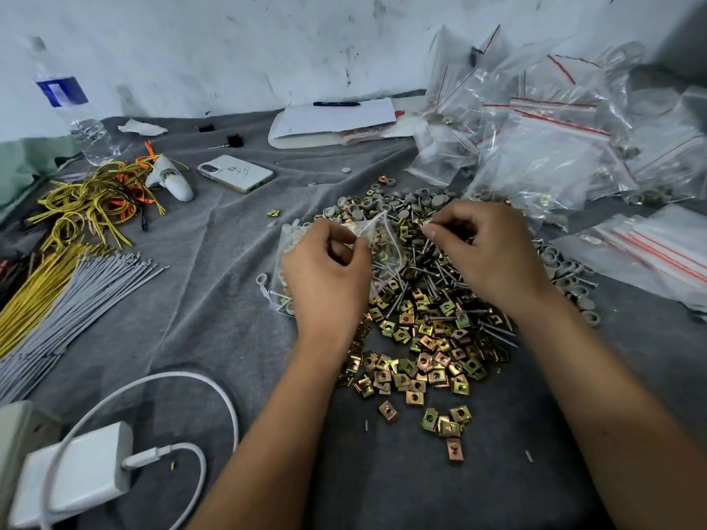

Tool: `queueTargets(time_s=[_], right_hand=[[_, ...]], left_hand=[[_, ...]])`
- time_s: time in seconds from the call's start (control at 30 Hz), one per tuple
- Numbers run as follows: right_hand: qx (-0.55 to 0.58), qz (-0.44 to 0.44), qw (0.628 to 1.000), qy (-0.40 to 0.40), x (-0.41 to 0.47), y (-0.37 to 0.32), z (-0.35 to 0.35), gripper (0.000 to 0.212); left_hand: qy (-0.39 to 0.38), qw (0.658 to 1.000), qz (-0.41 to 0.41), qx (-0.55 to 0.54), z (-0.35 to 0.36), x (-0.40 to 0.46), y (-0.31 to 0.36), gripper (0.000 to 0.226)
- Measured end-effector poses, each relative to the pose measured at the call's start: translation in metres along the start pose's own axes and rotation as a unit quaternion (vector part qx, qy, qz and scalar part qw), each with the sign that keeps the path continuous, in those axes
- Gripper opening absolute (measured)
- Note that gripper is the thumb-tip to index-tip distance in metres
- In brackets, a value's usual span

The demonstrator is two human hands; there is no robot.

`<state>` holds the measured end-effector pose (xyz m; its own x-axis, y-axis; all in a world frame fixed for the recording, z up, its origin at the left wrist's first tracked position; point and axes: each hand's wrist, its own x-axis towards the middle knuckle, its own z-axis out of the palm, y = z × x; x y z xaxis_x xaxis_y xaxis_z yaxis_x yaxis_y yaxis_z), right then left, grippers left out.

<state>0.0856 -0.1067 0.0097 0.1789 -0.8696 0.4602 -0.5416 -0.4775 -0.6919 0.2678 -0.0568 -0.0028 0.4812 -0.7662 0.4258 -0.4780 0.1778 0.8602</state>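
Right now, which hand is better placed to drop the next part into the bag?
Right, probably: the left hand grips the bag; the right hand hangs over the hardware pile beside it.

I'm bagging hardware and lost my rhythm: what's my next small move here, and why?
Probably bring the right hand a short way left and drop a part into the small clear bag: the left hand pinches its mouth open, and the right fingertips curl at the hardware pile just beside it.
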Motion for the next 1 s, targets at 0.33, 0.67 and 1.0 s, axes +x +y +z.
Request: queueTargets(time_s=[0.33,0.67,1.0], right_hand=[[0.233,-0.012,0.972,-0.028,-0.007,-0.01,0.019,0.006],[0.268,0.028,0.963,-0.002,-0.006,-0.007,0.022,0.008],[0.258,0.068,0.964,0.007,-0.005,-0.006,0.021,0.013]], left_hand=[[0.0,1.0,0.005,0.007,0.002,-0.003,0.003,0.016],[0.001,1.0,-0.012,-0.022,0.002,-0.002,0.002,0.018],[0.004,0.999,-0.018,-0.03,0.002,-0.001,0.0,0.017]])
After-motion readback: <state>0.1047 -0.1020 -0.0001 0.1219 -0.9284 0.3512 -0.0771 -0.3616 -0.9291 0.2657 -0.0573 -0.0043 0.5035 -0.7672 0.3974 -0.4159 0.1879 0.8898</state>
